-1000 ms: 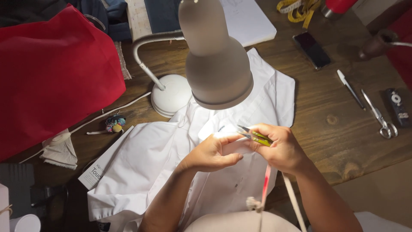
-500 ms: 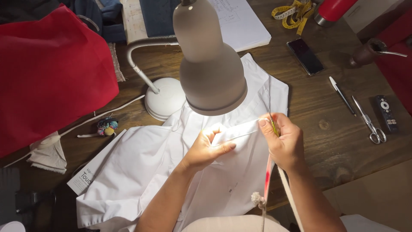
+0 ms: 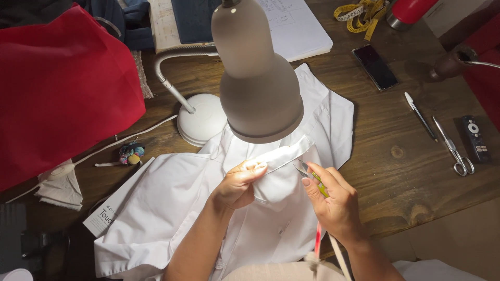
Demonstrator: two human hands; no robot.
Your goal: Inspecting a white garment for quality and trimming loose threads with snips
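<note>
The shirt [image 3: 172,208] is plain white, glowing brightest at the collar under the lamp. The desk lamp [image 3: 258,78] is matt grey-beige, its round base [image 3: 200,118] off-white. The snips [image 3: 312,177] show a yellow-green handle and silvery tips. The table [image 3: 406,156] is dark brown wood with visible knots. The cloth [image 3: 57,88] at the left is solid red. The tape measure [image 3: 362,13] is yellow. The phone [image 3: 376,66] and the remote [image 3: 475,138] are black. The scissors [image 3: 453,145] are silver. A small trinket [image 3: 130,153] is multicoloured.
</note>
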